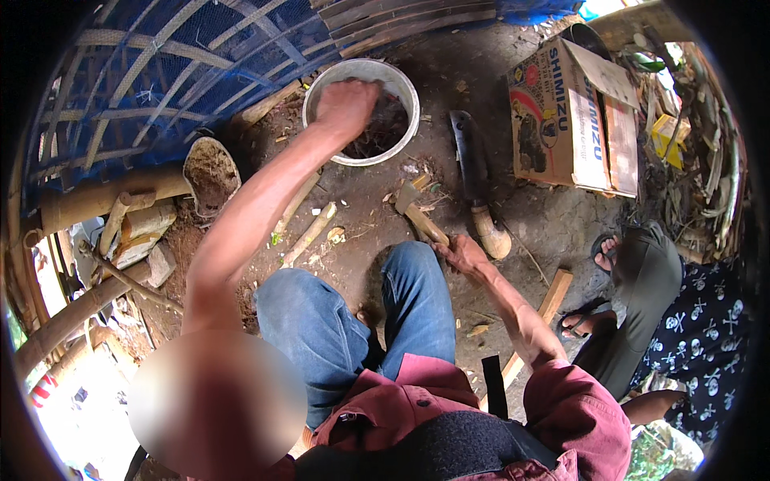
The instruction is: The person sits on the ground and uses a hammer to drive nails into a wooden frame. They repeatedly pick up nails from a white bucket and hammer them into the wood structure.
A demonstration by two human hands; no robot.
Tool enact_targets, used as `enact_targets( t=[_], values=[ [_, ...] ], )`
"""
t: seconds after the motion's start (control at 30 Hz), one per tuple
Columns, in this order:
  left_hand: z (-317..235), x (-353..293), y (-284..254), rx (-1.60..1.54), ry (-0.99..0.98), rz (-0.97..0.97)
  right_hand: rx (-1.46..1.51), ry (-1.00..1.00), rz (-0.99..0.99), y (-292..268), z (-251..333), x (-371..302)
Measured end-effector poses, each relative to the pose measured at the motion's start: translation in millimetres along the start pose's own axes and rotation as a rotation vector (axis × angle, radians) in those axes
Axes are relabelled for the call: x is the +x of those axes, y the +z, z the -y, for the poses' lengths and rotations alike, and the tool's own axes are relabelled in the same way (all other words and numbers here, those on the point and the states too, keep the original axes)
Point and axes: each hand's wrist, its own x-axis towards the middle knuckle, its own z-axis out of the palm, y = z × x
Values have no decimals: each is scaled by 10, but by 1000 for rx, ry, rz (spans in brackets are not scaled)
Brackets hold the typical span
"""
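My left hand reaches over the rim of a round whitish bucket, its fingers curled downward. Whatever they hold is hidden beneath the hand. Dark, thin pieces lie in the bucket, too small to name. By my right knee, my right hand is closed round the wooden handle of a hammer. Its metal head points away from me, low over the dirt floor. Just right of it lies a large machete with a dark blade and a pale wooden handle.
A cardboard box stands at the far right. Beside it sits another person's leg in dark trousers and sandals. Wood sticks and chips litter the floor. A soil-filled container leans at left, near a bamboo lattice wall with blue netting.
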Motion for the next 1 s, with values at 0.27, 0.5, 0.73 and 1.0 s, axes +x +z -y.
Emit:
enact_targets(
  t=[0.27,0.5,0.73,1.0],
  values=[
    [107,-58,121,-470,-205,-37,-95,-271,-385,158,-533,-403],
    [231,-188,287,-453,43,-80,310,-593,-845,-362,1302,-250],
    [297,-276,148,-933,94,-16,456,-734,-634,-920,2170,584],
    [253,-390,-48,-792,124,97,320,-715,-601,-785,2232,537]
  ],
)
